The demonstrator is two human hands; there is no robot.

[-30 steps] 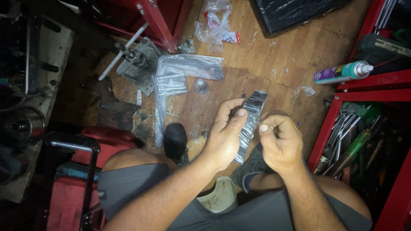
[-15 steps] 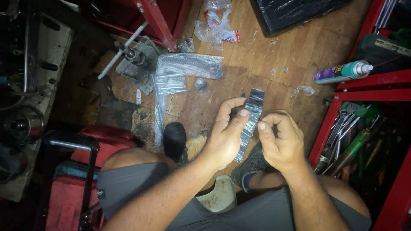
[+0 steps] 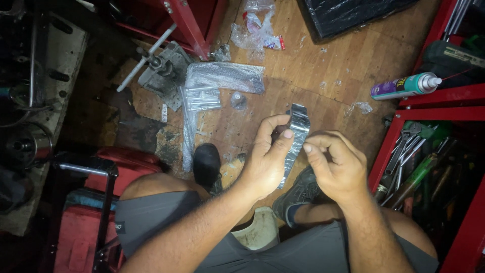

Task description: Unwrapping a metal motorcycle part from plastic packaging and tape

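L hand (image 3: 267,159) gripping foil-wrapped strip (image 3: 294,144) at mid-length | R hand (image 3: 336,167) pinched narrow at strip's R edge | strip upright btwn hands, above wood floor (image 3: 323,65).

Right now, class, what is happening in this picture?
A seated person holds a long, narrow clear plastic packet in both hands above a wooden floor. The left hand grips its side, and the right hand pinches at its edge. More plastic packets lie on the floor, and a spray can rests on a red shelf.
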